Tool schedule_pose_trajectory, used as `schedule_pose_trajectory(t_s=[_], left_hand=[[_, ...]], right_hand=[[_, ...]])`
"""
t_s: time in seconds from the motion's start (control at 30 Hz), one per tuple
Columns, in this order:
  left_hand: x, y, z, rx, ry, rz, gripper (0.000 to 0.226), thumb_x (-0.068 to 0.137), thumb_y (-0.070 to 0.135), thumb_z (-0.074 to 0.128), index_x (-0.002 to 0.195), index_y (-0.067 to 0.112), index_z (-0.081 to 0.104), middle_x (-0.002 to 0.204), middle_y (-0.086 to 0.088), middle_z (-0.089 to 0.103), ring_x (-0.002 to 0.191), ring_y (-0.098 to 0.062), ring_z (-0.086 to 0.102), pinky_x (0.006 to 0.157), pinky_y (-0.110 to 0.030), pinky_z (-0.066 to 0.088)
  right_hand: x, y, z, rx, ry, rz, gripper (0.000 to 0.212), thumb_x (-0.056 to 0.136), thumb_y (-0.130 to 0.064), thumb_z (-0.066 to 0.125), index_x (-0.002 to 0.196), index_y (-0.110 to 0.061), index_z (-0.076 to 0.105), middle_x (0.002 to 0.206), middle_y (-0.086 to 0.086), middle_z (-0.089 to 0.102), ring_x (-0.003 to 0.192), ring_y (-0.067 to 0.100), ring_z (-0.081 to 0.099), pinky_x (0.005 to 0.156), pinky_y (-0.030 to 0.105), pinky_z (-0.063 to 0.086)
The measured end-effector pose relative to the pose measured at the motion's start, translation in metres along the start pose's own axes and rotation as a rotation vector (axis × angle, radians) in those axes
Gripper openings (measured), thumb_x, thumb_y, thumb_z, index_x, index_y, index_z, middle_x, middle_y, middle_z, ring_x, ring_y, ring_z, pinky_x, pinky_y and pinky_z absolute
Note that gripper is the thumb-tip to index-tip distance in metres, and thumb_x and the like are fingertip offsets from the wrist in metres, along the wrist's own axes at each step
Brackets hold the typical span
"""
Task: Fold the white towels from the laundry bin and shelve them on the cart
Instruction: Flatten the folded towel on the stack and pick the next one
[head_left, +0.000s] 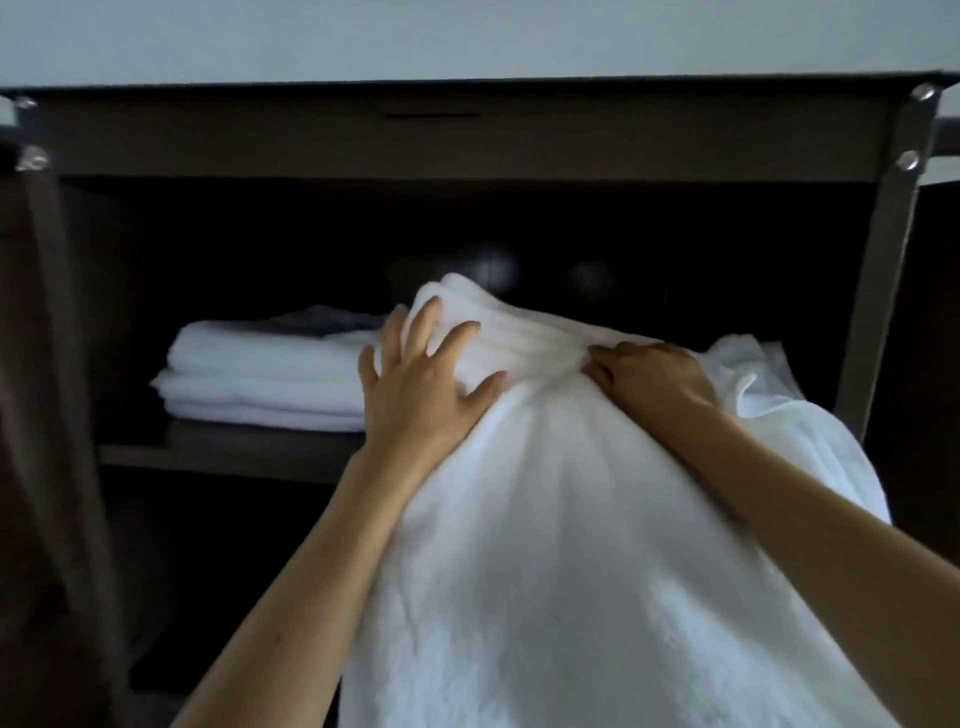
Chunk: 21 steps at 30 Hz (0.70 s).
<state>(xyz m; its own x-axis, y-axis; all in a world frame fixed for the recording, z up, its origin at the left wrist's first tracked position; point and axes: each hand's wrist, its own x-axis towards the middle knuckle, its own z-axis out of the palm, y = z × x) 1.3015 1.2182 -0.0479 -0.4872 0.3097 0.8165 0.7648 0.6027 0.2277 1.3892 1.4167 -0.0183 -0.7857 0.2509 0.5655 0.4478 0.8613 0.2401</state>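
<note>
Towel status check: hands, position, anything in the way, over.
Left hand spread on towel, right hand gripping its top edge. Towel at shelf front, right of folded stack. Loose white cloth bunched at right.

no legible text, label, brand or number found: cart frame (467, 137), folded towels (260, 374), held towel (571, 519) all unmarked.

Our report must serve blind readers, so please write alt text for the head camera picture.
Two bare hands hold a large white terry towel at the open shelf of a dark brown cart: the left hand presses flat on it, the right hand grips its bunched top. Left of it on the shelf lies a stack of folded white towels.
</note>
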Motion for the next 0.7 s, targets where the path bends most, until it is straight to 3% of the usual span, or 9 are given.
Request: schedule_pose_trajectory(t_s=[0.07, 0.13, 0.23, 0.33, 0.5, 0.6, 0.7], left_hand=[[-0.032, -0.01, -0.012, -0.096, -0.188, -0.21, 0.069, 0.078, 0.074, 0.043, 0.139, 0.046, 0.029, 0.157, 0.009, 0.004, 0.143, -0.025, 0.004, 0.109, -0.051, 0.022], [-0.062, -0.02, -0.018, -0.251, -0.255, -0.327, 0.079, 0.072, 0.079, 0.045, 0.141, 0.052, 0.016, 0.157, 0.003, 0.003, 0.143, -0.03, 0.007, 0.11, -0.049, 0.022], [-0.083, -0.025, -0.023, -0.417, -0.243, -0.391, 0.099, 0.055, 0.084, 0.051, 0.14, 0.058, 0.007, 0.155, 0.002, 0.013, 0.139, -0.027, 0.025, 0.11, -0.04, 0.027], [-0.074, -0.014, -0.029, -0.309, -0.31, -0.37, 0.101, 0.061, 0.077, 0.061, 0.142, 0.056, 0.004, 0.155, 0.0, 0.007, 0.137, -0.031, 0.029, 0.107, -0.039, 0.03], [-0.062, -0.001, -0.029, -0.138, -0.35, -0.368, 0.097, 0.063, 0.078, 0.059, 0.143, 0.052, 0.011, 0.148, -0.005, 0.018, 0.128, -0.036, 0.039, 0.102, -0.041, 0.036], [-0.065, -0.003, -0.027, -0.124, -0.317, -0.374, 0.097, 0.063, 0.079, 0.058, 0.143, 0.052, 0.011, 0.148, -0.007, 0.019, 0.126, -0.036, 0.042, 0.101, -0.04, 0.036], [-0.068, -0.002, -0.022, -0.134, -0.29, -0.383, 0.096, 0.063, 0.079, 0.057, 0.143, 0.053, 0.009, 0.148, -0.008, 0.019, 0.126, -0.037, 0.042, 0.1, -0.042, 0.037]], right_hand=[[-0.005, -0.003, -0.001, 0.032, -0.028, -0.001, 0.048, 0.101, -0.045, 0.017, 0.137, -0.026, 0.043, 0.137, 0.003, 0.051, 0.123, 0.024, 0.049, 0.102, 0.032, 0.032], [-0.009, -0.007, -0.004, 0.082, -0.045, 0.001, 0.051, 0.1, -0.048, 0.016, 0.139, -0.028, 0.04, 0.14, 0.003, 0.048, 0.125, 0.025, 0.047, 0.103, 0.033, 0.031], [-0.009, -0.012, -0.008, 0.145, -0.018, -0.033, 0.051, 0.099, -0.049, 0.016, 0.146, -0.032, 0.026, 0.139, 0.006, 0.048, 0.124, 0.026, 0.047, 0.105, 0.033, 0.028], [-0.011, -0.017, -0.006, 0.146, 0.013, -0.047, 0.05, 0.1, -0.045, 0.015, 0.148, -0.034, 0.016, 0.136, 0.008, 0.05, 0.121, 0.025, 0.049, 0.105, 0.033, 0.025], [-0.023, -0.015, 0.001, 0.123, 0.119, -0.068, 0.045, 0.1, -0.042, 0.021, 0.137, -0.028, 0.044, 0.135, 0.003, 0.052, 0.124, 0.021, 0.047, 0.107, 0.034, 0.022], [-0.041, -0.012, 0.005, 0.295, 0.38, -0.091, 0.035, 0.094, -0.03, 0.041, 0.121, -0.018, 0.061, 0.123, 0.005, 0.061, 0.116, 0.027, 0.052, 0.102, 0.033, 0.025], [-0.065, -0.002, 0.007, 0.306, 0.604, -0.105, 0.035, 0.078, -0.025, 0.046, 0.1, -0.012, 0.07, 0.102, 0.005, 0.068, 0.105, 0.03, 0.059, 0.093, 0.035, 0.035]])
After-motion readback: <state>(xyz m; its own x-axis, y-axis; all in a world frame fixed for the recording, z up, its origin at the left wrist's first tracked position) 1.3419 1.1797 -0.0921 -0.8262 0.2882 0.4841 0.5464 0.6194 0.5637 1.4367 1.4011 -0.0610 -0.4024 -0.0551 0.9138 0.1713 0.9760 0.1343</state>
